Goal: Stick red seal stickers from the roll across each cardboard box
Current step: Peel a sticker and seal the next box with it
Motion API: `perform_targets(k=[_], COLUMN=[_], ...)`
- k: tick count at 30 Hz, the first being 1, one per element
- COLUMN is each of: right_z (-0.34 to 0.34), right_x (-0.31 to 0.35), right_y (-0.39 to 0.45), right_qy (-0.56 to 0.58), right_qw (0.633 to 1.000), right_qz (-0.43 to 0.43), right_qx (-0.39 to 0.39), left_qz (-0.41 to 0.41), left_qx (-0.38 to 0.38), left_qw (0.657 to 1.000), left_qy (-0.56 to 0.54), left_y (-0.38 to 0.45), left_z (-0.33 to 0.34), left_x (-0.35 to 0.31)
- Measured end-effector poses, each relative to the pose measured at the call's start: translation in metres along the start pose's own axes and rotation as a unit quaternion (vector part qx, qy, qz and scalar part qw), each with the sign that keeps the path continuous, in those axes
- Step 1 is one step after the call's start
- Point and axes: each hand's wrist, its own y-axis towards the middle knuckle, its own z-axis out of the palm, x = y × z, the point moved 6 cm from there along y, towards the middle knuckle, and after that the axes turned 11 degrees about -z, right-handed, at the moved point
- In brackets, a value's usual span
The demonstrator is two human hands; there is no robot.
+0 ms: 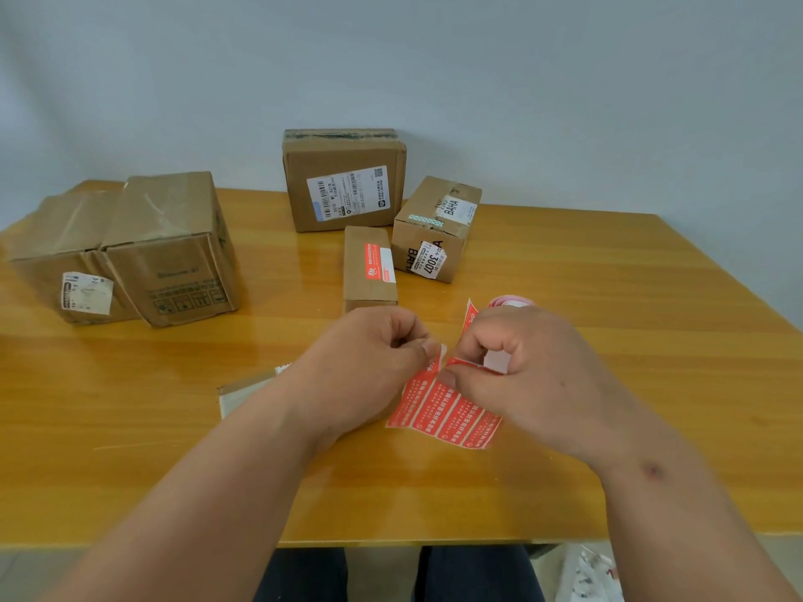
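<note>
Above the near edge of a wooden table (pixel 565 341), the left hand (pixel 369 367) and right hand (pixel 530 375) both pinch a strip of red seal stickers (pixel 447 412), seemingly peeling one free, which next needs pressing across an unsealed cardboard box (pixel 169 249) farther back.

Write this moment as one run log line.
step: peeling sticker | left hand: pinches sticker strip | right hand: pinches strip | sealed: small box

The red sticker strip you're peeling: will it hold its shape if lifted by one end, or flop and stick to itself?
Probably floppy: the sticker strip already curls upward between the left hand and right hand. It looks thin and light. A peeled edge could cling to fingers or fold onto itself.
</note>
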Motion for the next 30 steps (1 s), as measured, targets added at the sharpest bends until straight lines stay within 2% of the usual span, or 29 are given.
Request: perform_targets(k=[8, 13, 19, 23, 27, 30], right_z=[0.003, 0.002, 0.01, 0.007, 0.003, 0.002], right_x=[-0.009, -0.01, -0.013, -0.011, -0.004, -0.006], right_y=[-0.003, -0.003, -0.001, -0.003, -0.003, -0.002], right_qy=[0.087, 0.086, 0.108, 0.102, 0.045, 0.071], right_qw=[0.993, 0.992, 0.987, 0.989, 0.995, 0.991], right_qz=[0.08, 0.089, 0.112, 0.111, 0.088, 0.109], right_qx=[0.011, -0.004, 0.03, 0.01, -0.008, -0.016], left_qz=[0.004, -0.005, -0.012, -0.009, -0.016, -0.018], left_qx=[0.023, 0.043, 0.006, -0.021, -0.038, -0.035], left_qw=[0.994, 0.996, 0.997, 0.996, 0.993, 0.99], left_qy=[-0.103, -0.074, -0.078, -0.083, -0.107, -0.132], left_y=[-0.005, -0.007, -0.003, 0.0, 0.001, 0.0], left_z=[-0.003, -0.004, -0.001, -0.001, -0.002, -0.001], left_x=[-0.005, -0.001, -0.001, 0.002, 0.004, 0.002])
